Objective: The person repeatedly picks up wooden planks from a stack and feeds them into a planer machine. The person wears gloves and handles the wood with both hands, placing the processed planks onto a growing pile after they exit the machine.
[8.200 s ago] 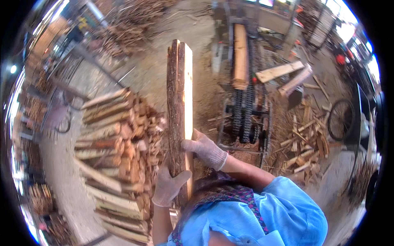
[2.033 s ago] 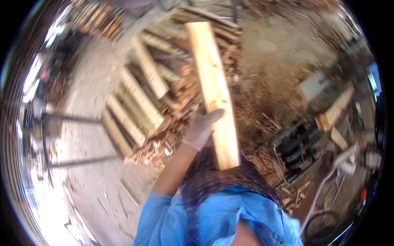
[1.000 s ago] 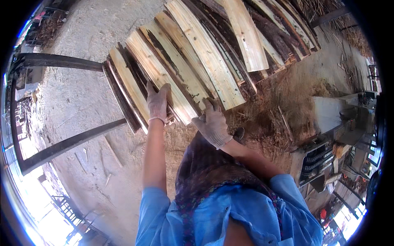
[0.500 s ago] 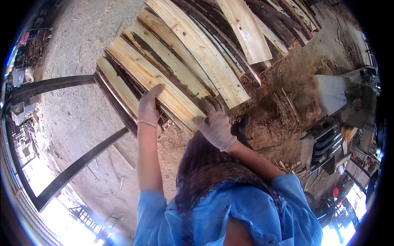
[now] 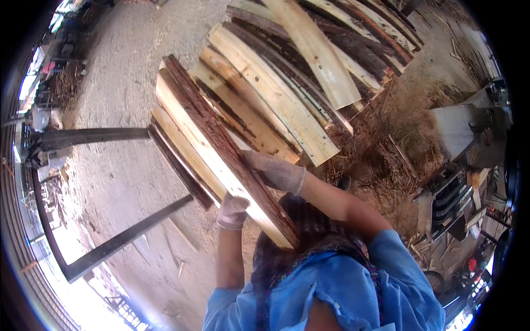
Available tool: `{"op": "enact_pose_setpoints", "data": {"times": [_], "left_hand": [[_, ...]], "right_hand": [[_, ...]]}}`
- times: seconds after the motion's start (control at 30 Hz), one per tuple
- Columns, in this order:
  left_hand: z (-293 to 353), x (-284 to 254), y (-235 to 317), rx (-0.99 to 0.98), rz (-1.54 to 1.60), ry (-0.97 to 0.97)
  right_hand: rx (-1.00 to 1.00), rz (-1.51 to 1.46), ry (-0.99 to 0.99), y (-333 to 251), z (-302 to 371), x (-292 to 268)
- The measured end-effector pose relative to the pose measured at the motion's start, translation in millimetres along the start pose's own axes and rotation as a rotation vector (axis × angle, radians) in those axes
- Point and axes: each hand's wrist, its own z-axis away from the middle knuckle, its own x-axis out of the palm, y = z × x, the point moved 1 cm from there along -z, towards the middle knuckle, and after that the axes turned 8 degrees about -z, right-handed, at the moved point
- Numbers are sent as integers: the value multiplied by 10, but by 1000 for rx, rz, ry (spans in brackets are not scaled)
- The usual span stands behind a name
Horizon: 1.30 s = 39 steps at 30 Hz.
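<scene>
A long pale wooden board (image 5: 199,138) with a strip of dark bark along its right side lies tilted between my two gloved hands. My left hand (image 5: 233,212) grips it from the left near its close end, the thumb on the pale face. On the bark side, my right hand (image 5: 274,171) is closed around it, with some fingers hidden behind the wood. The near end of the board reaches over my dark patterned apron (image 5: 314,223). Beyond it, other rough boards (image 5: 276,94) with bark edges lie side by side in a pile.
A dark metal frame (image 5: 127,234) juts out to the left of the pile. Bark scraps and sawdust (image 5: 381,165) cover the floor on the right. Farther right stands machinery with a dark slatted part (image 5: 448,193). Thin wood offcuts (image 5: 182,231) lie on the concrete at left.
The board has been lifted off the pile and turned so its bark edge shows. It has come closer to my body, with my left hand lower and my right hand against the bark.
</scene>
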Motion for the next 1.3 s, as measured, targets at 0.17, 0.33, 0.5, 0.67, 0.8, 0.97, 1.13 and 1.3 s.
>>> {"op": "enact_pose_setpoints", "data": {"times": [0.17, 0.33, 0.5, 0.67, 0.8, 0.97, 1.13, 1.3], "left_hand": [[-51, 1247, 766, -157, -728, -29], [141, 1868, 879, -219, -1144, -199], [-104, 2835, 524, 94, -475, -107], [-108, 3371, 116, 64, -496, -216], [-16, 4002, -168, 27, -356, -336], [-107, 4466, -713, -14, -519, -449], [-66, 5353, -1205, 64, -572, -572], [41, 6089, -1538, -19, -549, -787]], "right_hand": [[44, 229, 2, -598, 331, 68], [96, 132, 145, -1103, 900, 291], [-172, 497, 371, -1328, 1367, 350], [-384, 902, 651, -1601, 2008, 313], [-681, 724, 651, -1756, 2705, 18], [-543, 399, 574, -2084, 3603, -325], [-595, 436, 637, -2267, 4293, -608], [-815, 502, 842, -2269, 4813, -829]]}}
